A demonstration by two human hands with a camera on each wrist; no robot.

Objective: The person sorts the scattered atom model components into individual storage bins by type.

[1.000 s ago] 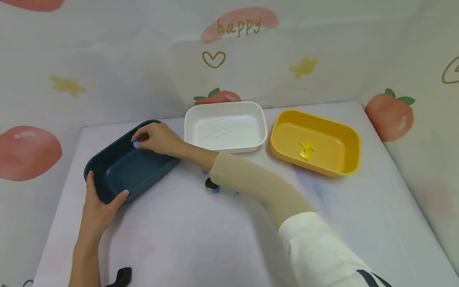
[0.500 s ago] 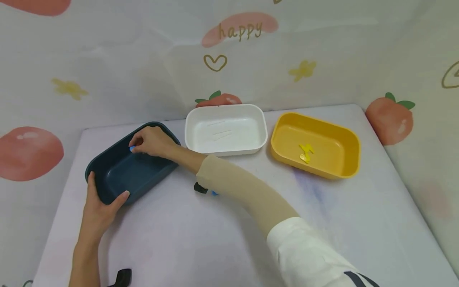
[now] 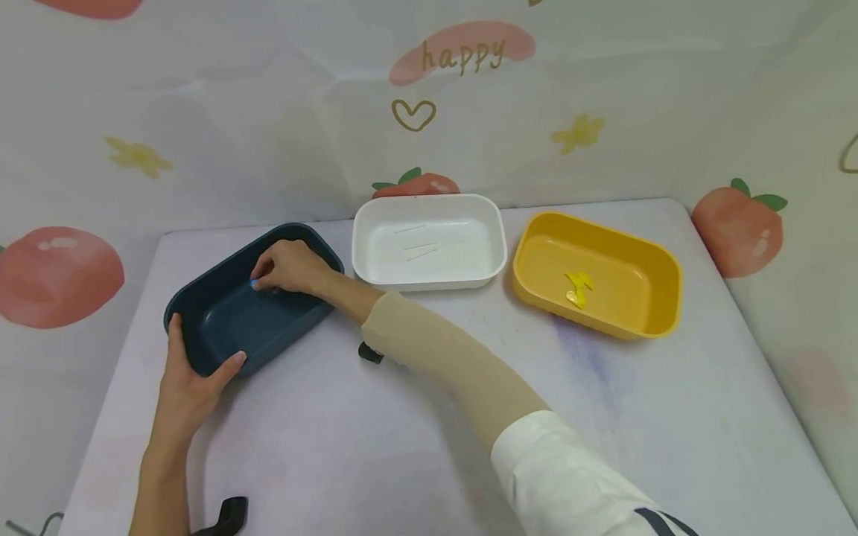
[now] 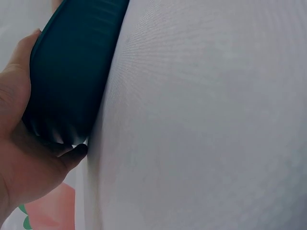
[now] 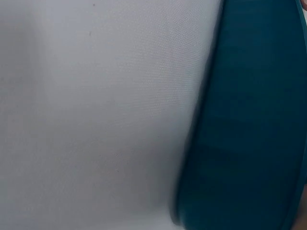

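A dark teal tray [image 3: 224,324] lies slantwise on the left of the table. My left hand [image 3: 182,398] grips its near left end, thumb on one side and fingers on the other; the left wrist view shows that hand [image 4: 29,163] against the tray's end wall [image 4: 72,72]. Inside the tray, low down, my right hand [image 3: 291,266] pinches a small blue piece [image 3: 253,284], mostly covered by the fingertips, so its shape cannot be told. The right wrist view holds the tray's outer side [image 5: 249,120], and the fingers are mostly out of sight there.
Right of the teal tray stands a white tray [image 3: 429,272] with thin lines on its floor. A yellow tray [image 3: 630,298], farther right, contains small yellow pieces [image 3: 578,289]. Black wrist attachments [image 3: 370,353] show by the forearms. A printed cloth [image 3: 268,134] hangs behind the table.
My right hand has lowered into the teal tray with the blue piece. The small blue pieces seen on the table earlier are now behind the right sleeve. My left hand keeps its grip.
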